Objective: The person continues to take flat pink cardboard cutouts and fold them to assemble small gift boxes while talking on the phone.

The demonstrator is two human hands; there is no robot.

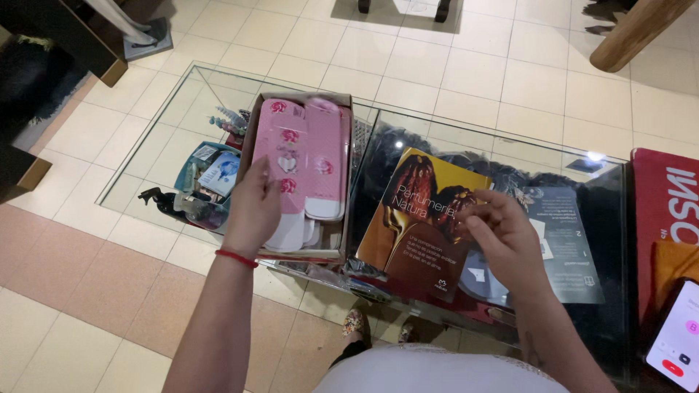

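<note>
Pink flat cartons (306,156) fill a cardboard box (342,251) at ten o'clock; the left hand (255,207) rests on them, fingers together. The right hand (502,236), fingers curled and loosely spread, touches a brown booklet (419,225).

- The scene is lit dimly and warmly from overhead; a pinkish-yellow cast is laid over the tiled floor (451,65).
- A small bright glare spot is seen on the glass table (145,156) near its far right corner, and faint reflections are spread across the pane.
- The dark catalogue (426,218) and the space under the glass are left murky, with detail lost in shadow.
- Slight motion blur is shown on the right hand (502,236); the left hand (255,207) is rendered sharper.
- The pink cartons (306,156) are softly overexposed.
- Straight lines are bowed toward the frame edges by a wide lens.
- The phone screen (677,338) at the lower right is blown out.
</note>
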